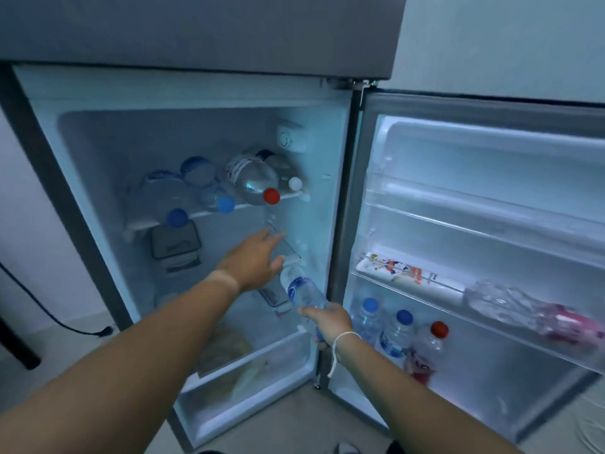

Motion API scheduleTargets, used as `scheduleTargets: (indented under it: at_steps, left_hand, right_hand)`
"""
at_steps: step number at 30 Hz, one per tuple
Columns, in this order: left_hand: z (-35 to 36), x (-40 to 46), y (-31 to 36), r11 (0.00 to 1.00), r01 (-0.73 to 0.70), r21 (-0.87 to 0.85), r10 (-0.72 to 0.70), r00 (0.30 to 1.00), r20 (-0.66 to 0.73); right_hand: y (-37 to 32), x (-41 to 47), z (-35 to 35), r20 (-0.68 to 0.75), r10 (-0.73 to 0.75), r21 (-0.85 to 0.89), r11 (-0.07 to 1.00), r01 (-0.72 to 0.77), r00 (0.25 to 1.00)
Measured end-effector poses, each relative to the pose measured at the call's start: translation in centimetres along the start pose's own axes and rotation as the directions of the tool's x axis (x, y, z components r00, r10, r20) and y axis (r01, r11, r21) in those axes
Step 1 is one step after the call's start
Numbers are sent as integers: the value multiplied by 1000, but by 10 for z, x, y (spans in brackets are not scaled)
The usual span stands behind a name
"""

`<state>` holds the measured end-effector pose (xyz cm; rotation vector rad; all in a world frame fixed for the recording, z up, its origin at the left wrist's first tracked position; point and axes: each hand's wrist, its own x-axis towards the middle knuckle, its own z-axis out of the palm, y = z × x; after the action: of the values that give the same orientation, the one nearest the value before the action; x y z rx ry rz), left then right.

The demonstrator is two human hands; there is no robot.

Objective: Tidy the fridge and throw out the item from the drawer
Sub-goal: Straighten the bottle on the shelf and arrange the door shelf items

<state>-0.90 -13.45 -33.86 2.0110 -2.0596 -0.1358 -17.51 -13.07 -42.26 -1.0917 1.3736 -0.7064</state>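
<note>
mid-tidy at frame centre, our right hand (330, 321) grips a water bottle (302, 291), left hand (258, 260) reaches open and empty, while the drawer (248, 385) at lower centre looks untouched

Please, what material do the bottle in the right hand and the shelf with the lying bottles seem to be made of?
The bottle in the right hand looks like thin clear plastic: see-through, with a printed blue label. The shelf seems clear glass or plastic with a white plastic front edge; the picture cannot settle which.

No legible text on bottle labels (296, 287) or door-shelf carton (409, 273).
</note>
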Motion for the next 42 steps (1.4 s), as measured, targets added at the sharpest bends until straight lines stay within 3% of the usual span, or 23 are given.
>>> scheduleTargets:
  at_steps: [10,17,24,33,38,42]
  left_hand:
    - [-5,-15,130,947,-285,145,286,958,18]
    - [10,-6,180,892,-388,232,380,921,82]
    - [36,10,187,866,-419,272,384,907,174]
    - [57,30,185,863,-473,178,451,880,147]
    - [65,35,174,874,-473,114,468,881,64]
    - [61,41,170,889,-455,41,451,889,82]
  right_hand:
    - [35,-81,-115,17,22,-85,996,-20,1000]
    - [54,-118,-199,-70,29,-162,986,-41,997]
    - [72,-133,-259,-149,97,-255,958,-133,984]
    - [81,-108,-285,-199,264,-397,859,-324,944]
    - [85,-77,-286,-272,286,-419,825,-380,919]
    - [86,-47,-281,-291,279,-458,799,-389,915]
